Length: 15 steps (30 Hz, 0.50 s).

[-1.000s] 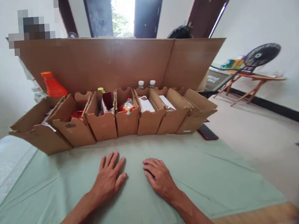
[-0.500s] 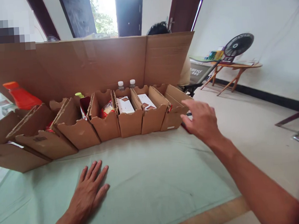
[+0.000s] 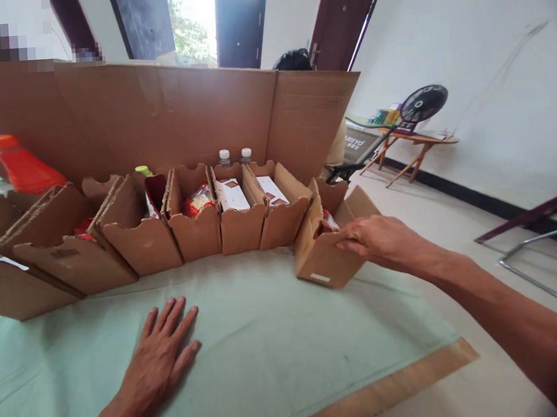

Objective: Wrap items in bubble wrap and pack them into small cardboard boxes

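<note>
My right hand (image 3: 373,237) is closed on the front edge of the rightmost cardboard box (image 3: 326,259), which stands turned and pulled forward from the row. Inside that box a red and white packet (image 3: 327,222) shows in part. My left hand (image 3: 162,351) lies flat with fingers spread on the pale green cloth (image 3: 240,355), holding nothing. Beyond it runs a row of open cardboard boxes (image 3: 142,248). One of them holds a red and clear packet (image 3: 199,201), and white cartons (image 3: 232,194) stick up in two others.
A tall cardboard panel (image 3: 183,113) stands behind the row. An orange-red bottle (image 3: 28,164) rises at the left, and two white-capped bottles (image 3: 224,156) stand behind the boxes. A person's dark hair (image 3: 293,60) shows past the panel. A fan (image 3: 424,104) sits on a wooden table (image 3: 420,138).
My right hand has come down and taken hold of the rightmost box. That box has moved toward me and turned, apart from its neighbour. My left hand stays on the cloth.
</note>
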Each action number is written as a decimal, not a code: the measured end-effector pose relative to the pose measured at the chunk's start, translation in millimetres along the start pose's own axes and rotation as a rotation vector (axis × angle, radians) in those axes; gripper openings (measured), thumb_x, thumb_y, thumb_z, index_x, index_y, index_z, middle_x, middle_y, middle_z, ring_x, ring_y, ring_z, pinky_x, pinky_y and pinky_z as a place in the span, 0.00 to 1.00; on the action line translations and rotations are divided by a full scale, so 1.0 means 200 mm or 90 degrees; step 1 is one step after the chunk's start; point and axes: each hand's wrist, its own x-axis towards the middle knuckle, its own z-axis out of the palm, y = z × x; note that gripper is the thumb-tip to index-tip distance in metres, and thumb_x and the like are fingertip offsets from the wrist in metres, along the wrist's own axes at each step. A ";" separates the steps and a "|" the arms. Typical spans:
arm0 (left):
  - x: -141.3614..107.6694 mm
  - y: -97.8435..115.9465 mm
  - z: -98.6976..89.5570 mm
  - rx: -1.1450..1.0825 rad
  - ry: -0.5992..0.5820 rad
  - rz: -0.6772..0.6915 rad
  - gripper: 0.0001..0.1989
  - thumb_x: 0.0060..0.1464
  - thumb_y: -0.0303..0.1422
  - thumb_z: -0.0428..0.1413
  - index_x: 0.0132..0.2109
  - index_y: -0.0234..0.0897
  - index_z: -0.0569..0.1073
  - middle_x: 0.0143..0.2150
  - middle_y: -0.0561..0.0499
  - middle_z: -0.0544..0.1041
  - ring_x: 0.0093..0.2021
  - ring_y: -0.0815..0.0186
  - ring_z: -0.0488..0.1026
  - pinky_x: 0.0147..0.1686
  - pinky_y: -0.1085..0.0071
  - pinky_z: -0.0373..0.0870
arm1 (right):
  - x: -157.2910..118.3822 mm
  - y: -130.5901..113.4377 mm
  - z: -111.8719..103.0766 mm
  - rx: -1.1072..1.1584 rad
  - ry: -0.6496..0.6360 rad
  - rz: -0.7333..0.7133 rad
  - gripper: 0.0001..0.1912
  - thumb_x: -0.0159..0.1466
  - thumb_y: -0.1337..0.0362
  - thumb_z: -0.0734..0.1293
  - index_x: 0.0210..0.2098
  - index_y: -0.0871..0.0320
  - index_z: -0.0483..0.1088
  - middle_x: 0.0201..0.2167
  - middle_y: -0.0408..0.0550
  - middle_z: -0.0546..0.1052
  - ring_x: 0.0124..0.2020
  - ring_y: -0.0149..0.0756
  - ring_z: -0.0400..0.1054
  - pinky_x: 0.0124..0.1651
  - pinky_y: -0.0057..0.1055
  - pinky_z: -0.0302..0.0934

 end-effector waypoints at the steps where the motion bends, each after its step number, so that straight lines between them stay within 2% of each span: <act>1: 0.00 0.00 0.00 -0.010 0.001 -0.007 0.29 0.67 0.49 0.47 0.69 0.47 0.68 0.73 0.43 0.64 0.72 0.45 0.60 0.67 0.42 0.60 | 0.02 -0.08 -0.04 0.009 -0.060 -0.020 0.22 0.64 0.50 0.68 0.18 0.54 0.72 0.17 0.42 0.72 0.19 0.29 0.60 0.25 0.31 0.47; 3: 0.00 0.00 0.00 -0.035 0.008 -0.023 0.29 0.66 0.50 0.47 0.68 0.47 0.70 0.73 0.42 0.65 0.73 0.45 0.60 0.67 0.42 0.59 | 0.11 -0.29 -0.11 0.031 -0.213 -0.062 0.18 0.64 0.59 0.69 0.18 0.56 0.71 0.17 0.42 0.73 0.18 0.28 0.60 0.24 0.30 0.46; 4: 0.00 0.00 0.00 -0.050 0.016 -0.033 0.29 0.66 0.50 0.47 0.68 0.46 0.70 0.73 0.41 0.64 0.73 0.44 0.59 0.68 0.42 0.59 | 0.17 -0.40 -0.15 0.054 -0.257 -0.063 0.16 0.63 0.65 0.69 0.19 0.57 0.71 0.19 0.42 0.73 0.19 0.28 0.62 0.24 0.29 0.47; 6: 0.00 0.00 -0.01 -0.087 0.041 -0.055 0.29 0.66 0.49 0.48 0.68 0.44 0.69 0.74 0.39 0.61 0.75 0.43 0.55 0.68 0.41 0.57 | 0.27 -0.62 -0.22 0.157 -0.271 -0.058 0.14 0.64 0.71 0.67 0.21 0.59 0.73 0.19 0.41 0.73 0.20 0.26 0.64 0.24 0.26 0.52; 9: -0.01 0.01 -0.05 -0.168 0.084 -0.092 0.30 0.68 0.45 0.48 0.73 0.45 0.59 0.76 0.38 0.56 0.76 0.41 0.50 0.68 0.38 0.57 | 0.35 -0.84 -0.35 0.483 -0.269 -0.033 0.14 0.71 0.67 0.61 0.34 0.62 0.78 0.27 0.42 0.80 0.26 0.27 0.73 0.29 0.23 0.64; 11: -0.02 0.03 -0.11 -0.235 0.089 -0.092 0.32 0.69 0.42 0.49 0.75 0.50 0.51 0.76 0.38 0.55 0.76 0.42 0.49 0.67 0.37 0.57 | 0.32 -0.86 -0.44 0.615 -0.183 0.014 0.15 0.72 0.61 0.63 0.40 0.61 0.79 0.34 0.46 0.82 0.32 0.31 0.77 0.35 0.27 0.71; 13: -0.03 0.07 -0.17 -0.295 0.075 -0.074 0.33 0.70 0.43 0.49 0.76 0.53 0.47 0.77 0.39 0.53 0.76 0.41 0.50 0.67 0.35 0.57 | 0.23 -0.78 -0.49 0.581 -0.020 0.098 0.13 0.71 0.58 0.67 0.41 0.58 0.80 0.37 0.48 0.83 0.38 0.34 0.78 0.42 0.29 0.72; 15: -0.03 0.12 -0.24 -0.336 0.056 -0.063 0.34 0.69 0.45 0.50 0.76 0.54 0.46 0.77 0.40 0.52 0.76 0.40 0.49 0.67 0.33 0.57 | 0.10 -0.63 -0.46 0.501 0.149 0.208 0.10 0.69 0.58 0.69 0.44 0.54 0.81 0.41 0.48 0.83 0.44 0.36 0.77 0.50 0.32 0.70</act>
